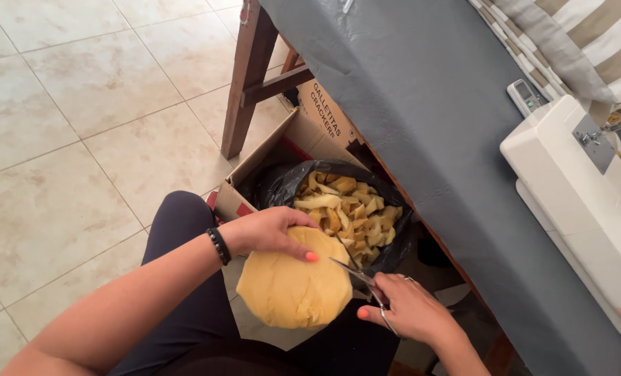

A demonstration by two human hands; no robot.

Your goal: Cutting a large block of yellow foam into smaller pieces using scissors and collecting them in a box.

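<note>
- The left hand (272, 231) rests on the upper edge of a rounded yellow foam piece (293, 285), fingers curled over it and gripping, the nails painted a bright orange-pink.
- A dark beaded bracelet (219, 246) sits on the left wrist, just left of the foam piece.
- The right hand (411, 308) is closed around the handles of a pair of scissors (361, 277), just right of the foam piece.
- The scissor blades stand open and point up and left, meeting the right edge of the foam piece.
- The foam piece is held in the air over the person's lap, above dark trousers (185, 292).
- Just above and to the right of the foam piece is a black plastic bag (283, 182), open at the top and filled with small yellow foam cuttings (349, 212).
- The bag sits inside an open cardboard box (269, 150) on the floor, above the foam piece.
- Right of the foam piece, a tabletop covered by a grey cloth (436, 104) runs diagonally.
- A white sewing machine (582, 202) stands on that tabletop, far right of the foam piece.
- A striped beige and white fabric (575, 35) lies at the upper right corner.
- A wooden table leg (244, 83) stands above the box.
- Pale beige floor tiles (67, 125) spread to the left of the foam piece.
</note>
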